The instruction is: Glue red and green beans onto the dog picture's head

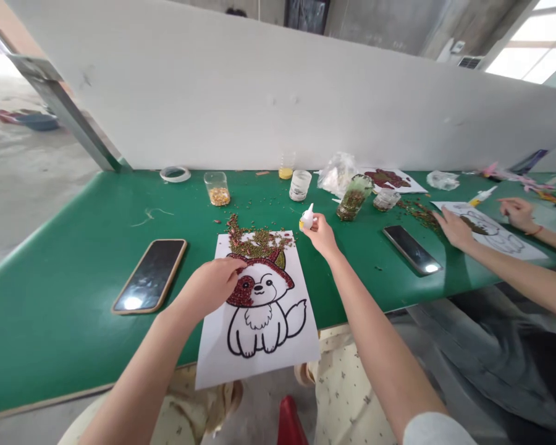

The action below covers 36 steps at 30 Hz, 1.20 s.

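Note:
A sheet of paper [278,363] with a black-outlined cartoon dog lies in front of me, its lower end jutting over the table edge. Red beans fill the top of the head and one eye patch, and green ones fill an ear. My left hand [215,283] rests on the dog's head with its fingers pressed together; whatever they pinch is hidden. Just right of the sheet's top corner, my right hand [322,236] grips a small white glue bottle [307,217], nozzle pointing up. Loose green and red beans [259,241] lie heaped across the sheet's top edge.
On the green table [74,296] are a phone [151,275], a second phone [412,249], a cup of corn kernels [219,193], a white cup [300,185], a tipped jar of beans [353,199] and a tape roll [175,174]. At right, another person's hands [454,228] work on a drawing.

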Each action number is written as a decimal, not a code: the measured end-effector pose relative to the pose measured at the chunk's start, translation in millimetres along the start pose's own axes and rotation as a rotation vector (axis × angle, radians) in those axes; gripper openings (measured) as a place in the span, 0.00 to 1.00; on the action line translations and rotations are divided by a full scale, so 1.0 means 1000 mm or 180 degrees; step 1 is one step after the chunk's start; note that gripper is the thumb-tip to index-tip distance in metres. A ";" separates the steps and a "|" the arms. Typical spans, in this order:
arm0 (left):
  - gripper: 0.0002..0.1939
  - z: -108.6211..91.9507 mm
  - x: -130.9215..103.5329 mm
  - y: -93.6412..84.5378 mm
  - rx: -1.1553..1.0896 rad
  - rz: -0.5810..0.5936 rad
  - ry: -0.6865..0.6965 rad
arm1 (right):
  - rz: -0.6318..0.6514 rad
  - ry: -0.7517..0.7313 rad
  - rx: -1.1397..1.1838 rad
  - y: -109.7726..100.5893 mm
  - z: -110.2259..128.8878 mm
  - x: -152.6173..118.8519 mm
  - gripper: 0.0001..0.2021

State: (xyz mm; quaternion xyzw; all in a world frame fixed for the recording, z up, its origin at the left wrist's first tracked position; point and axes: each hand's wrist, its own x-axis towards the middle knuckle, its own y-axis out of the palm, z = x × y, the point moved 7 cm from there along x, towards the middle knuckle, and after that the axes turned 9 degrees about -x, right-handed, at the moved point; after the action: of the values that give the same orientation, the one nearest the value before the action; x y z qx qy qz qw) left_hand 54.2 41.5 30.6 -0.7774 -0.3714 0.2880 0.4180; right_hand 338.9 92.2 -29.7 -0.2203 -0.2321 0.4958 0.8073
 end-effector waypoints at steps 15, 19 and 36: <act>0.24 -0.002 -0.016 -0.010 0.0107 0.0380 -0.0617 | -0.0349 0.0133 -0.0380 0.001 0.007 -0.007 0.14; 0.22 -0.014 -0.014 -0.002 -0.0041 0.0409 -0.0363 | -0.0324 -0.0091 -0.0558 0.000 0.014 -0.010 0.09; 0.21 -0.040 -0.018 -0.024 -0.0262 -0.0288 0.0214 | 0.0109 0.0791 -0.2220 -0.145 -0.017 -0.037 0.04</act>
State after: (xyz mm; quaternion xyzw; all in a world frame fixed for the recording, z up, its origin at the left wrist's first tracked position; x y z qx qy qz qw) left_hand 66.1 18.1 73.2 -0.7856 -0.4034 0.2270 0.4106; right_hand 435.5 -3.1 35.8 -0.5446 -0.2836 0.3697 0.6974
